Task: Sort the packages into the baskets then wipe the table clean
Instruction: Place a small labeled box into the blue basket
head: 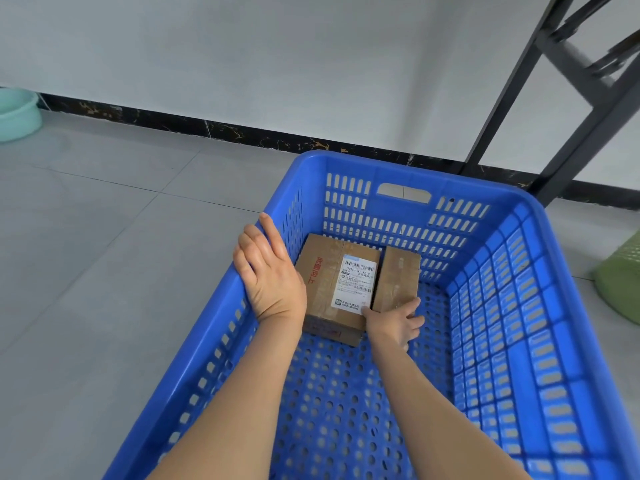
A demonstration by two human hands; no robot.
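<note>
A big blue plastic basket point(512, 306) with slotted walls stands on the grey tiled floor. Two brown cardboard packages lie side by side at its far left corner: a larger one point(332, 282) with a white shipping label and red print, and a narrower one point(398, 278) to its right. My left hand point(266, 271) rests with straight fingers on the basket's left rim. My right hand point(394, 323) reaches down inside and holds the near end of the narrower package, thumb at the gap between the two.
A black metal table frame point(561, 98) rises at the upper right, its legs by the wall. A teal basin point(17, 112) sits at the far left by the skirting. A green basket point(623, 275) shows at the right edge.
</note>
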